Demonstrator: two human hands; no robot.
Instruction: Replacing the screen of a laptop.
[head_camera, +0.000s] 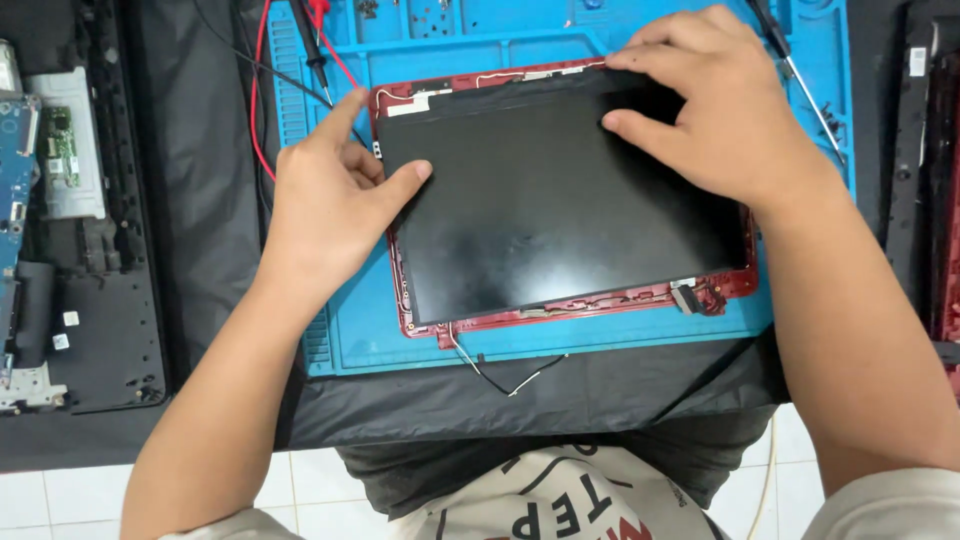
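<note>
A black laptop screen panel (560, 205) lies in a red display lid (640, 298) on a blue repair mat (400, 340). My left hand (330, 195) rests at the panel's left edge, thumb on the black surface and index finger pointing toward the lid's upper left corner. My right hand (715, 105) lies on the panel's upper right part, fingertips along the top edge. Neither hand closes around anything. Thin black and white cables (505, 375) trail from the lid's lower edge.
A disassembled black laptop base (95, 330) with a blue circuit board (15, 170) sits at the left. Red and black probe leads (262, 90) run along the mat's left side. A screwdriver (805, 80) lies at upper right. Another dark red part (945, 200) stands at the right edge.
</note>
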